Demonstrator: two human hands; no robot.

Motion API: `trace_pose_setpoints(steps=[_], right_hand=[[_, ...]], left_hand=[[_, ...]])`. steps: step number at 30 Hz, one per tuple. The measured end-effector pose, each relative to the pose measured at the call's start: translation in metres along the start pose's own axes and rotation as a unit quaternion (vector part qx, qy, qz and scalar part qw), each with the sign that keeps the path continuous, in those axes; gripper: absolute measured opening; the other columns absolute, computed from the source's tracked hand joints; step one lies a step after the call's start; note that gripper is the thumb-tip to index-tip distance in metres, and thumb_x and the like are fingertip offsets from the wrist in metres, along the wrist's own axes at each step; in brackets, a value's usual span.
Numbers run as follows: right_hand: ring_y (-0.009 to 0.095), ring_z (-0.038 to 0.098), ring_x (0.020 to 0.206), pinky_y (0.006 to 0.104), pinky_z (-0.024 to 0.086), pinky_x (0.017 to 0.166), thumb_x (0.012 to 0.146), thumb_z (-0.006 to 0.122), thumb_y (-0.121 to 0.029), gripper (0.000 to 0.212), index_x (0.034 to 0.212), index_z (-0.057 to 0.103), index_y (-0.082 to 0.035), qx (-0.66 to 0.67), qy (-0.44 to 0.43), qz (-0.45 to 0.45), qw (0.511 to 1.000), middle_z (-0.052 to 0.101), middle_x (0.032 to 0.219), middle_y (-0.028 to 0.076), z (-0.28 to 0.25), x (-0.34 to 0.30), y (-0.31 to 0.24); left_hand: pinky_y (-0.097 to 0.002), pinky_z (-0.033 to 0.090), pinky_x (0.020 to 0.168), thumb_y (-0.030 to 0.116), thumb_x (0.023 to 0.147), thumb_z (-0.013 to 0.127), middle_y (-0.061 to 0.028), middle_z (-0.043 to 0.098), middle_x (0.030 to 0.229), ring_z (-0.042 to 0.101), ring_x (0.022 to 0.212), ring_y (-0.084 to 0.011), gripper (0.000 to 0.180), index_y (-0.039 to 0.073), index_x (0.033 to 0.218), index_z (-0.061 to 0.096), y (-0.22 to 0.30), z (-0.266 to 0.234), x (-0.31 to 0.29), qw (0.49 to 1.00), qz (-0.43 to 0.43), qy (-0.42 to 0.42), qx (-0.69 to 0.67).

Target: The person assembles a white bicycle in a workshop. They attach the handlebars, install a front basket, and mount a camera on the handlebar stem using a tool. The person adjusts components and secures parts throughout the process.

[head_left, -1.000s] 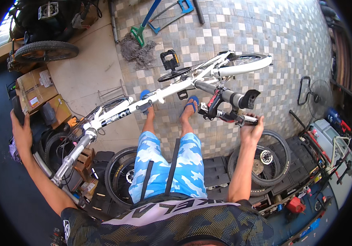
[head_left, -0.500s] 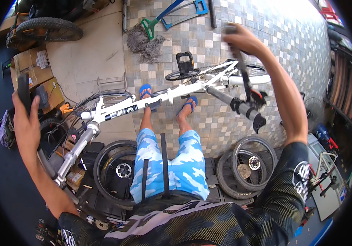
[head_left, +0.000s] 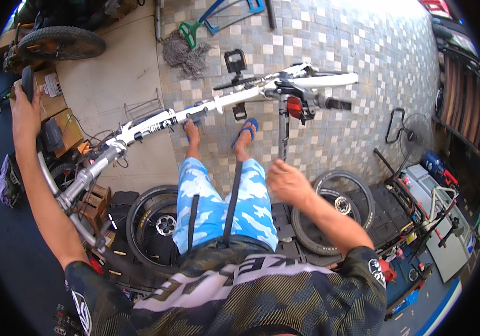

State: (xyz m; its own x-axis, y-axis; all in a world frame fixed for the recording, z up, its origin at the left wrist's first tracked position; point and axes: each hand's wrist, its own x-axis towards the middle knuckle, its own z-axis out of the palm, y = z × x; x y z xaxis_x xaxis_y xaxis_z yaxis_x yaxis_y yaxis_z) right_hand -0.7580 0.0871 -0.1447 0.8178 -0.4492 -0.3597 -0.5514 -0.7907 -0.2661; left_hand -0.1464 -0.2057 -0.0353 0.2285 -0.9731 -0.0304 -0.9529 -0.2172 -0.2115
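Observation:
A white bicycle frame (head_left: 156, 123) stretches across the view, its silver stem (head_left: 92, 167) angled down toward the curved handlebar (head_left: 48, 173) at the left. My left hand (head_left: 27, 109) is closed around the black handlebar grip (head_left: 27, 83). At centre right my right hand (head_left: 290, 182) has its fingers curled at the near end of a dark post (head_left: 284, 131). That post rises from the rear of the frame. A red reflector-like part (head_left: 294, 107) on a black fitting sits beside it, and a blurred black handle (head_left: 338, 104) juts to the right. My fingertips are partly hidden.
Loose wheels lie by my legs, one at the left (head_left: 153, 224) and others at the right (head_left: 343, 210). A mop (head_left: 187, 56) and a blue hacksaw frame (head_left: 212, 25) lie on the tiles. Cardboard boxes (head_left: 64, 134) stand left; a fan (head_left: 413, 136) stands right.
My right hand has dropped from high on the right, off the black part there, to the near end of the post. The post has swung toward me. My left hand has risen with the grip.

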Motion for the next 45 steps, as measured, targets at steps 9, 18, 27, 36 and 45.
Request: trace_pose_setpoints(steps=[9,18,27,36,45], right_hand=[[0.027,0.053,0.125,0.0422,0.038,0.115,0.091,0.069,-0.016,0.017,0.108,0.066,-0.012,0.145,0.285,0.200,0.926,0.064,0.112,0.005,0.048,-0.048,0.003],[0.013,0.065,0.074,0.0277,0.055,0.067,0.085,0.073,-0.003,0.042,0.123,0.056,0.000,0.810,0.194,0.317,0.454,0.066,0.087,0.008,0.059,-0.036,0.018],[0.018,0.063,0.064,0.0348,0.052,0.067,0.091,0.074,-0.020,0.022,0.088,0.056,-0.007,0.901,0.052,0.231,0.363,0.057,0.066,0.003,0.075,-0.026,0.038],[0.014,0.049,0.047,0.0326,0.042,0.048,0.095,0.074,-0.022,0.033,0.077,0.050,-0.008,0.918,-0.118,0.270,0.264,0.045,0.055,0.000,0.067,-0.027,0.042],[0.021,0.058,0.056,0.0382,0.049,0.056,0.086,0.078,-0.024,0.027,0.082,0.062,-0.003,0.727,-0.224,0.377,0.529,0.061,0.066,0.008,0.064,-0.052,0.093]], left_hand=[[-0.0559,0.051,0.090,0.054,0.101,0.053,-0.0363,0.064,0.119,0.062,0.112,-0.0526,0.065,0.003,0.140,0.045,-0.005,0.009,0.014,0.999,-0.016,0.015,0.029],[-0.0562,0.048,0.097,0.054,0.100,0.052,-0.0341,0.064,0.123,0.059,0.117,-0.0524,0.067,0.003,0.143,0.045,-0.015,0.009,0.021,0.997,-0.057,-0.008,0.053],[-0.0537,0.047,0.101,0.053,0.100,0.053,-0.0347,0.061,0.127,0.057,0.121,-0.0513,0.070,0.003,0.147,0.042,-0.026,0.011,0.024,0.995,-0.062,-0.005,0.072],[-0.0503,0.048,0.099,0.044,0.100,0.058,-0.0345,0.061,0.128,0.058,0.121,-0.0503,0.069,0.001,0.150,0.038,-0.052,0.008,-0.017,0.998,-0.031,0.028,0.050],[-0.0458,0.051,0.092,0.029,0.098,0.065,-0.0331,0.063,0.124,0.064,0.115,-0.0465,0.064,0.000,0.150,0.039,-0.025,-0.013,-0.017,0.996,-0.082,-0.031,-0.036]])
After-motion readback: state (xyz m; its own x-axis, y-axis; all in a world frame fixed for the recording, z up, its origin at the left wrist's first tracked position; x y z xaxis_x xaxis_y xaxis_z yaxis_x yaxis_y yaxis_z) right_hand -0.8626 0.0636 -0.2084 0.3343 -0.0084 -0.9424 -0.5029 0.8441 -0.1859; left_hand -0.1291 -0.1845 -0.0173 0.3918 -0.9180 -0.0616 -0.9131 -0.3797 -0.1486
